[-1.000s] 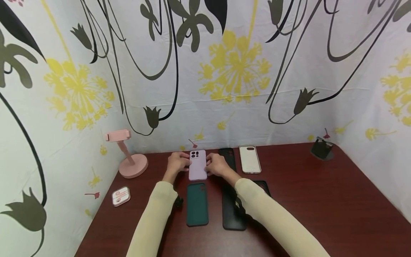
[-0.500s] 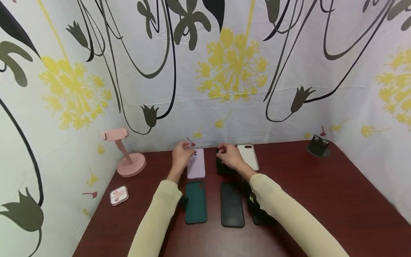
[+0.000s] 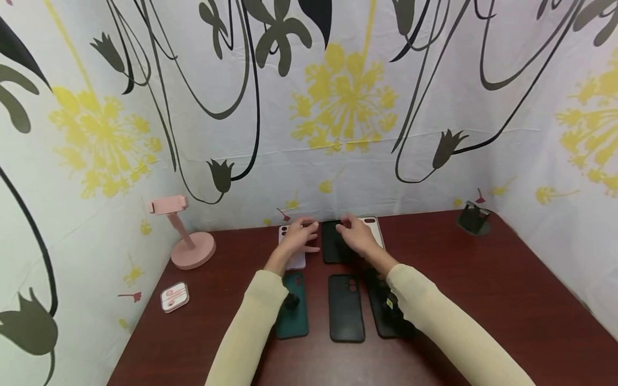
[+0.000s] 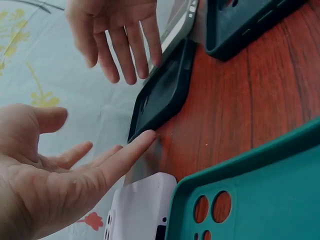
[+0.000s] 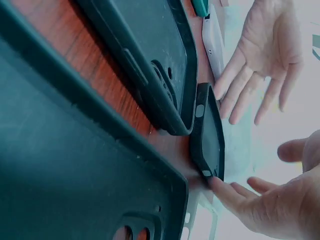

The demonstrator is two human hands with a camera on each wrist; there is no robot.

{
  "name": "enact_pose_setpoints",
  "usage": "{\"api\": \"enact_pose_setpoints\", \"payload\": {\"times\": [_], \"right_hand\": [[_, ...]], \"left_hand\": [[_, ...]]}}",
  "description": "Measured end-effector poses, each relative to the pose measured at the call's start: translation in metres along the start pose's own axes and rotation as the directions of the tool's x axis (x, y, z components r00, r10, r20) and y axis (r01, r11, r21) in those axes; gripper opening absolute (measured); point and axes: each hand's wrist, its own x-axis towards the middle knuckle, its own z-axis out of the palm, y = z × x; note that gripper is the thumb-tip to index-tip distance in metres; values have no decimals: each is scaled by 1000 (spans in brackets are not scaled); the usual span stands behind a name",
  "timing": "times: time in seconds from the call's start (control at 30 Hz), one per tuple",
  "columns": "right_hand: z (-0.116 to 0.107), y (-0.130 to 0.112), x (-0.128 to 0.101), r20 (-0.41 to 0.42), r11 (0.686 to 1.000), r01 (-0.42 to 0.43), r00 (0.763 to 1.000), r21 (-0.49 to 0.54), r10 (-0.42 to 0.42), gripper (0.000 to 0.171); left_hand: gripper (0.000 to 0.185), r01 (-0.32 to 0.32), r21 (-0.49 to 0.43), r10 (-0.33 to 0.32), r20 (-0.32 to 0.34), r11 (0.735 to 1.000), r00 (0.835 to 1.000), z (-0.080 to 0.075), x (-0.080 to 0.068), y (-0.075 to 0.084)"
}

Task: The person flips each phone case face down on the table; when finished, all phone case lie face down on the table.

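In the head view, the left hand (image 3: 296, 238) and right hand (image 3: 358, 237), each grip loose with fingers extended, flank a black rectangular phone case (image 3: 332, 244) near the far edge of the dark-red worktop (image 3: 483, 300); leftward, a white rounded-square box (image 3: 176, 306) holds pink contents (image 3: 175, 295). The left wrist view shows the case hollow side up. In the right wrist view, a right fingertip (image 5: 219, 188) lies at its corner, contact unclear.
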Motion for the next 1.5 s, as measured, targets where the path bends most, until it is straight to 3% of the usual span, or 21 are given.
{"api": "enact_pose_setpoints", "payload": {"times": [0.17,0.33,0.47,0.6,0.8,1.0,1.27,1.5], "right_hand": [[-6,-2,-6,80,999,-25,996,-27,27,63],[-4,-2,-6,100,999,-35,994,-20,36,65],[-2,0,-4,114,991,-74,992,111,61,59],[-2,3,-2,139,963,-119,986,241,87,56],[-3,6,-3,163,951,-131,983,279,88,58],[-3,5,-3,163,971,-103,984,213,69,57],[6,4,-2,84,999,-52,995,4,51,64],[7,5,-6,105,999,-25,994,-33,28,63]], "left_hand": [[57,-13,61,9,56,998,998,8,0,3],[57,-8,76,5,44,997,999,11,-1,3],[55,2,77,-4,23,997,1000,9,-2,2],[57,25,45,-26,21,999,999,8,-1,1],[53,54,18,-55,17,998,998,6,0,0],[51,26,0,-26,-17,1000,999,4,-6,4],[50,26,-49,-28,-36,998,999,2,-3,3],[49,42,-94,-45,-25,995,999,3,-2,0]]}}
